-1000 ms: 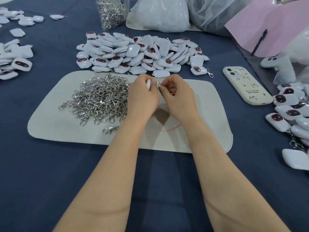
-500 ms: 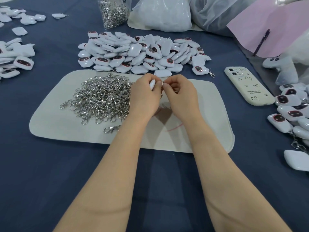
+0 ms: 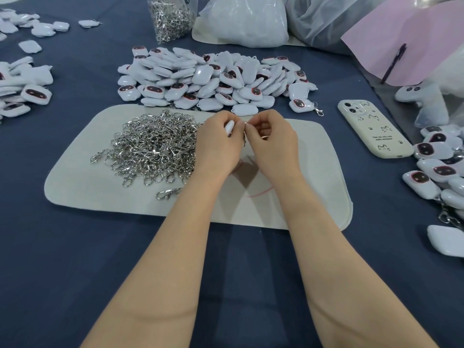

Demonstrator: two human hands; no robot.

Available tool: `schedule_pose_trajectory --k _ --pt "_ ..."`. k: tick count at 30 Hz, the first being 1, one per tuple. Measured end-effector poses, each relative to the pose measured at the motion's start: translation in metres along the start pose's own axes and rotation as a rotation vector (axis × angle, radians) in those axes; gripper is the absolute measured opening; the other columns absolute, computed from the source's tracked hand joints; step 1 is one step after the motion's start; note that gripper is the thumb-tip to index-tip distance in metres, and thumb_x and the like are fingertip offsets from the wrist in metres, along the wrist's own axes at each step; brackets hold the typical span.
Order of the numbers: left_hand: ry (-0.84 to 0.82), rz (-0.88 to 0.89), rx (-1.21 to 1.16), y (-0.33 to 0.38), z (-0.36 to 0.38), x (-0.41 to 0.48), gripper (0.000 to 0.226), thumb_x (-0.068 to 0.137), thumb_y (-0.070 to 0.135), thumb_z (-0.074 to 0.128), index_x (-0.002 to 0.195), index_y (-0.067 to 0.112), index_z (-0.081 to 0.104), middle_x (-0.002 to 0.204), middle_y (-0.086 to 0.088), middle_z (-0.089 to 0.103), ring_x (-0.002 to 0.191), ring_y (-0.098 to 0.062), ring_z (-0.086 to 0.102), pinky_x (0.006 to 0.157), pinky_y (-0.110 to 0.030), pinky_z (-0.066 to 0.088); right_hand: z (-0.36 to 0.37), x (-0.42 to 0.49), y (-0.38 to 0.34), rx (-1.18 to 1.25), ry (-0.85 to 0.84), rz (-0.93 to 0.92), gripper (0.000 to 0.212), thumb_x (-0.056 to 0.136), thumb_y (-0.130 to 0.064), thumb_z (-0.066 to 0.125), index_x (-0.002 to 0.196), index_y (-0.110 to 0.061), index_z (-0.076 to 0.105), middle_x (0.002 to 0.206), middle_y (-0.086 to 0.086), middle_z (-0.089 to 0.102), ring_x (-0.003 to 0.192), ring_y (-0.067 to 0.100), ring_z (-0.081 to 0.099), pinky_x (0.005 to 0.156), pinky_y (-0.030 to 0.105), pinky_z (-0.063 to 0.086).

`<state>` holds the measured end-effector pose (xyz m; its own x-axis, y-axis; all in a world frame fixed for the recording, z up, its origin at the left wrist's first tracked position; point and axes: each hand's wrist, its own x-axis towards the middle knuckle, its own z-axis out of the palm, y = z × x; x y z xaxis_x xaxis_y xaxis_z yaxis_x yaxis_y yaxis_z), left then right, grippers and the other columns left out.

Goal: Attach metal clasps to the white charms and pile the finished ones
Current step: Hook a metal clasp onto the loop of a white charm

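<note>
My left hand (image 3: 218, 144) grips a white charm (image 3: 229, 127) above the pale felt mat (image 3: 313, 177); only the charm's edge shows between the fingers. My right hand (image 3: 271, 141) pinches a metal clasp (image 3: 244, 140) right against the charm, fingertips of both hands touching. A heap of loose silver clasps (image 3: 153, 146) lies on the mat's left half. Behind the mat sits a big pile of white charms (image 3: 213, 79). Charms with clasps attached are heaped at the right edge (image 3: 442, 172).
A cream phone (image 3: 374, 129) lies right of the mat. A clear bag of clasps (image 3: 170, 16) and white plastic bags (image 3: 243, 21) stand at the back. More charms (image 3: 22, 86) lie at the left. A pink sheet (image 3: 411, 46) and a plush toy (image 3: 426, 99) are at the right.
Both hands stay together over the mat, working the clasp against the charm with small finger movements. Nothing else has moved.
</note>
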<state>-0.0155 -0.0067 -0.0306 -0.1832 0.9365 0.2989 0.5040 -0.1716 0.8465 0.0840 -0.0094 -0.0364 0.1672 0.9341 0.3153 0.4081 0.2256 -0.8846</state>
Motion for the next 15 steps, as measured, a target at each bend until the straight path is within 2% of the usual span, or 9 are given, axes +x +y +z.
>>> schedule_pose_trajectory --k 6,12,15 --pt "-0.007 -0.02 0.003 0.0008 0.0007 0.0007 0.011 0.089 0.015 0.058 0.087 0.011 0.068 0.072 0.006 0.058 0.073 -0.014 0.053 0.064 -0.02 0.036 0.0011 -0.0006 -0.0014 -0.02 0.002 0.003 0.01 0.085 -0.009 0.062 0.083 -0.016 0.055 0.07 -0.01 0.056 0.062 0.001 0.05 0.062 0.01 0.042" --pt "-0.039 -0.059 -0.054 0.0022 -0.0001 0.0016 0.011 0.088 0.012 0.058 0.082 0.014 0.067 0.065 0.009 0.056 0.07 -0.021 0.058 0.074 -0.036 0.053 0.0007 -0.0004 -0.0008 -0.015 0.009 0.02 0.009 0.085 -0.008 0.061 0.084 -0.015 0.055 0.07 -0.01 0.057 0.063 0.002 0.051 0.062 0.009 0.042" --pt "-0.048 -0.062 -0.07 0.0025 0.0008 0.0009 0.012 0.089 0.01 0.057 0.086 0.012 0.068 0.065 0.01 0.056 0.069 -0.02 0.057 0.074 -0.037 0.054 0.0007 -0.0006 -0.0006 -0.002 0.016 0.032 0.009 0.085 -0.009 0.061 0.083 -0.015 0.054 0.07 -0.009 0.057 0.064 0.004 0.052 0.061 0.01 0.042"
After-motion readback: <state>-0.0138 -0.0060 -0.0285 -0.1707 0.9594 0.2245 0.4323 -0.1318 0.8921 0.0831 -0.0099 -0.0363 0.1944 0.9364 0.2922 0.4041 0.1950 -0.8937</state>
